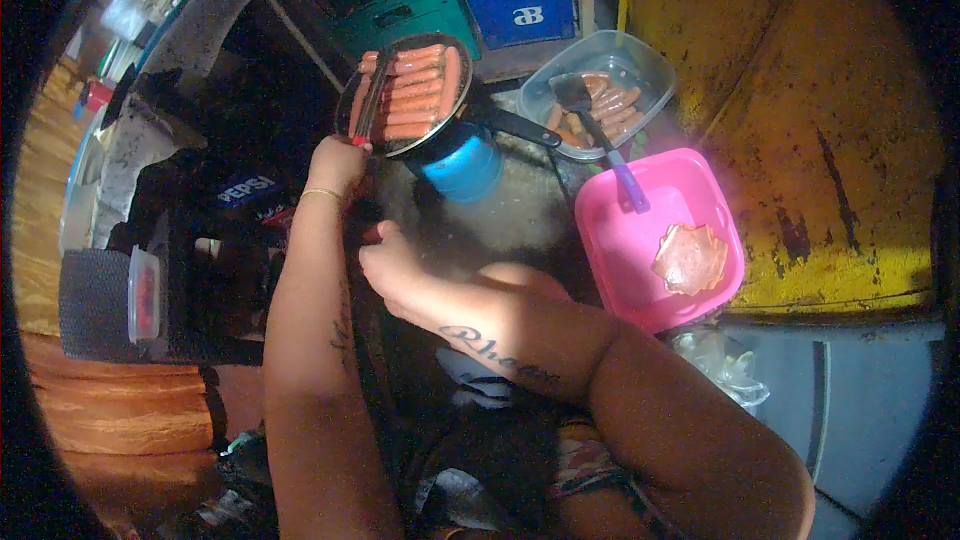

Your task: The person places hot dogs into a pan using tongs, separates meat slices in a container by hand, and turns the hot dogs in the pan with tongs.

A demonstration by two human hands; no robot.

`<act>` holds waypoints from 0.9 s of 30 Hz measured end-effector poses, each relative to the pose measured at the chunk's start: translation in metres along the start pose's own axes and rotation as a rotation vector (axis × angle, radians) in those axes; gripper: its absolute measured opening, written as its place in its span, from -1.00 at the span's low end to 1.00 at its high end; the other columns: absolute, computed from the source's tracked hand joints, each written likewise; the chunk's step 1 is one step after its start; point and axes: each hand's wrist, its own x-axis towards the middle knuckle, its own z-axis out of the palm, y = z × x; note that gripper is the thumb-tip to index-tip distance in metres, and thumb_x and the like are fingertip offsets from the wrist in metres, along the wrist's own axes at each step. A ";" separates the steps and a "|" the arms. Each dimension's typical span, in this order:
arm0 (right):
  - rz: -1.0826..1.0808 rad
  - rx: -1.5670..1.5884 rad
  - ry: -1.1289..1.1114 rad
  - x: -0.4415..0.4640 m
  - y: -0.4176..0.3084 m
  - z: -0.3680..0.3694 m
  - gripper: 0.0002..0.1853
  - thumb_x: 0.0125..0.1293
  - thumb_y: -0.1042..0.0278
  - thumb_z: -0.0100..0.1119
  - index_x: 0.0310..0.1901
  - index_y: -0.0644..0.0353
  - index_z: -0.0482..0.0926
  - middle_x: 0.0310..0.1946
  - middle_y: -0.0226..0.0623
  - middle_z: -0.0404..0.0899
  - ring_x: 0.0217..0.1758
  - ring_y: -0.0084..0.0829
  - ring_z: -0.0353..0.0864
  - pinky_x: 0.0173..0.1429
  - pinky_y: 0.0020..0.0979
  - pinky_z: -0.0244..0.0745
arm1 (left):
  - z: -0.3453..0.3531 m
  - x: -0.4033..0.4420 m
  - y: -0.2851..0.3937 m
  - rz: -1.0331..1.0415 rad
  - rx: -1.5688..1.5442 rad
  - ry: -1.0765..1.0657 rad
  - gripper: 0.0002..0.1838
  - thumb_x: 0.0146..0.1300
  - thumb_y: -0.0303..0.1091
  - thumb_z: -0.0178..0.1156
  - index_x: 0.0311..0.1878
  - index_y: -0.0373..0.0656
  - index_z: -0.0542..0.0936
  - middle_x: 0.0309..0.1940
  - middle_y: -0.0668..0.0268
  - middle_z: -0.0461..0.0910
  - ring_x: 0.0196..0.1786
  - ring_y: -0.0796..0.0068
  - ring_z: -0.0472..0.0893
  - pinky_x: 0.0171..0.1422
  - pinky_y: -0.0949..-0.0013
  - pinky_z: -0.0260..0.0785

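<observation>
My left hand (340,166) is closed around the red-handled end of dark tongs (376,90), which reach over the frying pan (468,58). Several red hotdogs (412,100) lie side by side in the pan, with the tongs across those on the left. The pan sits above a blue cylinder-shaped base (460,165), its black handle pointing right. My right hand (392,265) is apart from the pan, below and right of my left hand, with its fingers curled in. Whether it holds anything is hidden.
Right of the pan, a clear plastic container (655,50) holds browned sausages (612,105). A purple-handled spatula (620,165) leans from it onto a pink basin (600,250) with ham slices (690,260). Blue (515,0) and green crates (400,0) stand behind; a yellow panel (820,140) stands right.
</observation>
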 end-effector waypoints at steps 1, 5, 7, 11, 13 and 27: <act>0.000 -0.015 -0.023 0.006 0.007 -0.001 -0.66 0.13 0.52 0.00 -0.01 0.31 0.38 -0.25 -0.19 0.46 -0.15 -0.34 0.41 -0.11 -0.32 0.30 | -0.004 -0.001 0.004 0.010 0.140 0.024 -0.70 0.23 -0.27 0.23 -0.16 -0.36 0.59 -0.32 -0.02 0.64 -0.40 0.08 0.66 -0.32 0.15 0.49; 0.048 -0.088 -0.163 0.005 -0.004 -0.007 -0.62 0.12 0.52 0.02 0.03 0.28 0.35 -0.26 -0.21 0.45 -0.17 -0.34 0.41 -0.14 -0.32 0.30 | -0.011 0.030 -0.016 0.050 0.344 0.039 -0.58 0.21 -0.13 0.21 -0.13 -0.38 0.61 -0.18 -0.15 0.61 -0.10 -0.07 0.62 -0.03 0.14 0.46; 0.049 -0.077 -0.174 0.003 -0.006 -0.008 -0.61 0.12 0.52 0.05 0.03 0.26 0.34 -0.29 -0.23 0.43 -0.20 -0.37 0.40 -0.18 -0.33 0.30 | -0.018 0.032 -0.017 0.048 0.401 0.042 -0.57 0.22 -0.10 0.17 -0.14 -0.38 0.62 -0.15 -0.16 0.59 -0.01 -0.12 0.57 0.06 0.12 0.43; 0.081 -0.030 -0.157 0.002 -0.005 -0.006 -0.62 0.11 0.53 0.10 0.01 0.22 0.35 -0.35 -0.28 0.40 -0.29 -0.45 0.38 -0.29 -0.39 0.27 | -0.028 0.039 -0.023 0.143 0.650 0.059 -0.61 0.24 -0.15 0.08 -0.15 -0.34 0.63 -0.12 -0.15 0.58 0.01 -0.09 0.57 0.08 0.09 0.42; 0.064 -0.033 -0.149 0.005 -0.001 -0.004 -0.62 0.10 0.53 0.12 0.00 0.22 0.35 -0.37 -0.30 0.39 -0.33 -0.47 0.38 -0.32 -0.40 0.26 | -0.041 0.010 -0.005 0.099 0.628 0.108 -0.63 0.24 -0.18 0.06 -0.14 -0.31 0.63 -0.10 -0.13 0.58 0.02 -0.08 0.57 0.09 0.07 0.42; 0.077 -0.053 -0.141 -0.002 -0.006 -0.003 -0.72 0.12 0.51 0.09 -0.09 0.26 0.40 -0.35 -0.25 0.44 -0.37 -0.43 0.39 -0.35 -0.35 0.28 | -0.028 -0.021 0.005 0.340 0.862 0.265 -0.76 0.27 -0.43 -0.06 -0.06 -0.15 0.53 -0.09 0.07 0.58 -0.08 0.02 0.63 -0.05 0.08 0.51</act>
